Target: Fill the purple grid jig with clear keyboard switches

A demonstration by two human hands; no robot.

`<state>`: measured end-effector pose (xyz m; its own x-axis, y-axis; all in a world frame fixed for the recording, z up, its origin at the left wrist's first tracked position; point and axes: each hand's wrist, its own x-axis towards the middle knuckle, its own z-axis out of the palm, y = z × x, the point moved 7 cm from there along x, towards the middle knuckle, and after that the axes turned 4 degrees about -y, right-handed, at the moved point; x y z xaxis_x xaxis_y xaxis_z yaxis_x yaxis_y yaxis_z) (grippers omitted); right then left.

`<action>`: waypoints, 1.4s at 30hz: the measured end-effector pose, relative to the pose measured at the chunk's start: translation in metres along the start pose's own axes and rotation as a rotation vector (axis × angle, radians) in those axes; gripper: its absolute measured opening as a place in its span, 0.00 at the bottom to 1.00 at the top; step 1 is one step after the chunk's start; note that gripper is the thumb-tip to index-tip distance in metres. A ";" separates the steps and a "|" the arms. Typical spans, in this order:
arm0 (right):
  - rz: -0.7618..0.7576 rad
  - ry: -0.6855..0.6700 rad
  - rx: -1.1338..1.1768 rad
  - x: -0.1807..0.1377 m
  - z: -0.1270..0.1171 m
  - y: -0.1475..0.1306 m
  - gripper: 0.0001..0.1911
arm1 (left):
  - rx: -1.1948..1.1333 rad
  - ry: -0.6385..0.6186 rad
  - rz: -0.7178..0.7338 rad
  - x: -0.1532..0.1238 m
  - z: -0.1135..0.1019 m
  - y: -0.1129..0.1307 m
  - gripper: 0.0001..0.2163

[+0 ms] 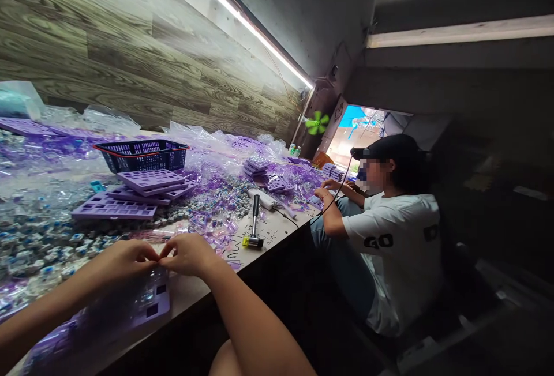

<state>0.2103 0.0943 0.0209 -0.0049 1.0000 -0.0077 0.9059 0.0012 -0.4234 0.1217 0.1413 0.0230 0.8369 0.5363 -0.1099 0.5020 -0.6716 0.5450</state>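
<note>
My left hand (125, 258) and my right hand (188, 254) meet fingertip to fingertip just above a purple slotted tray (151, 305) at the bench's front edge. Both hands are closed in a pinch; whatever sits between the fingertips is too small to make out. Several small grey and blue parts (38, 243) lie heaped to the left of my hands, and clear purple pieces (216, 229) are scattered to the right. A small mallet (254, 225) with a yellow head lies on the bench beyond my right hand.
Stacked purple trays (142, 188) and a dark blue basket (142, 155) stand behind the heap. Clear plastic bags (99, 119) line the wall. A seated person (389, 232) in a white shirt works further along the bench on the right. A green fan (317, 123) hangs at the far end.
</note>
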 end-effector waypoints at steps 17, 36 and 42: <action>-0.024 0.003 -0.170 0.001 -0.002 -0.005 0.12 | 0.002 0.028 0.012 0.000 0.000 -0.001 0.16; -0.029 -0.048 -0.102 0.010 0.006 0.000 0.11 | -0.007 -0.026 -0.042 0.008 0.005 -0.017 0.21; -0.048 -0.040 0.035 0.005 0.003 0.004 0.09 | 0.043 -0.025 -0.093 0.013 0.009 -0.024 0.29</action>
<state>0.2124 0.0997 0.0164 -0.0651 0.9976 -0.0226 0.8887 0.0476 -0.4560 0.1221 0.1598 0.0007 0.7915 0.5843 -0.1794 0.5857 -0.6412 0.4958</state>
